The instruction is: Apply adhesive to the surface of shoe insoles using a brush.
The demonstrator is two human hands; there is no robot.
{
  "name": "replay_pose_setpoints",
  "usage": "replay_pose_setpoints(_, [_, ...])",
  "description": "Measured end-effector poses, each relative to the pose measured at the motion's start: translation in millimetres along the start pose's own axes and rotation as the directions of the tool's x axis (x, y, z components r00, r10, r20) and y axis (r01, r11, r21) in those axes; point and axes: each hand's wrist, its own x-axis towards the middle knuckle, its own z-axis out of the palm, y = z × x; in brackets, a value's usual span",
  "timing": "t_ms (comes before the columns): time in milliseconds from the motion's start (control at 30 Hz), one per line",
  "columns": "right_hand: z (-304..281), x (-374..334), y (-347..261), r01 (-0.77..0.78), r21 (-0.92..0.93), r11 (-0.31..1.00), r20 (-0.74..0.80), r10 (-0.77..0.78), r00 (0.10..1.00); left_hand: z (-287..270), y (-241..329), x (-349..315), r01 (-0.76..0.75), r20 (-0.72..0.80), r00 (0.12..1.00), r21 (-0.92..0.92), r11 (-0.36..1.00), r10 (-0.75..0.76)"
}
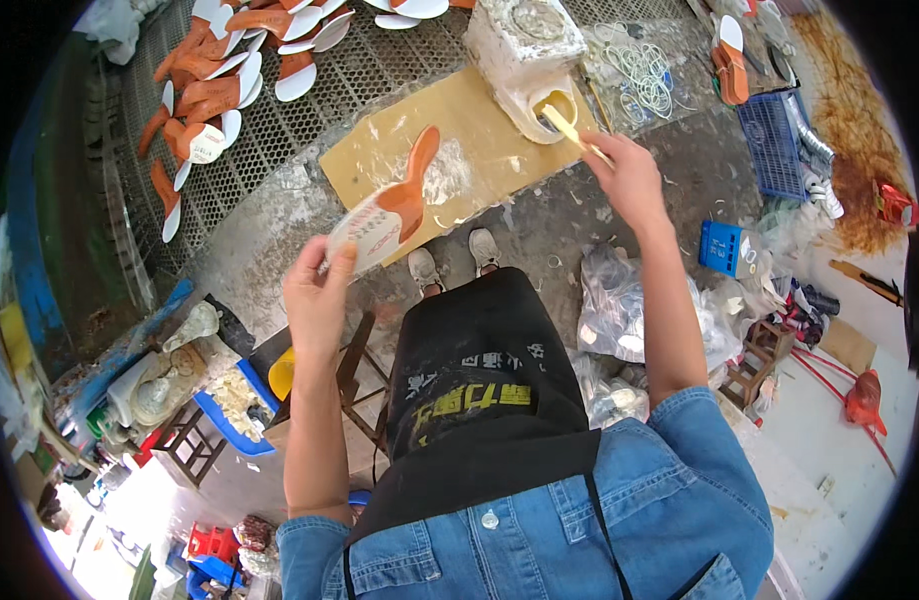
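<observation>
The shoe insole (387, 212), white at the heel end and orange along the upper part, is held up in the air just above the near edge of the cardboard sheet (474, 125) that lies on the metal grid bench (309, 110). The left hand (317, 290) grips the insole's white end, fingers closed on it from below. The right hand (629, 178), off the sheet's right edge, is closed on a brush (573, 130) whose tip reaches into the glue pot (551, 108), a yellow-lined opening in a white-crusted container (524, 45) standing on the sheet's far right corner. Beyond the sheet's far left edge, a heap of orange and white insoles (224, 75) covers the grid. To the right of the sheet lie loose rubber bands (644, 75) and a blue crate (771, 140).
</observation>
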Motion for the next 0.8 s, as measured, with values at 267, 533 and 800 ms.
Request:
replay_pose_setpoints(267, [4, -35, -8, -0.086, 0.344, 0.935, 0.153, 0.034, 0.988, -3, -14, 2, 0.203, -0.016, 0.964, -0.595, 0.778, -0.264])
replay_pose_setpoints(533, [-5, -15, -131, -0.073, 0.562, 0.824, 0.301, -0.121, 0.946, -2, -6, 13, 0.197, 0.052, 0.979, -0.446, 0.873, -0.195])
replay_pose_setpoints(800, [-19, 17, -171, 0.289, 0.192, 0.938, 0.354, -0.341, 0.871, -2, 7, 6, 0.118, 0.04, 0.993, -0.288, 0.95, -0.111])
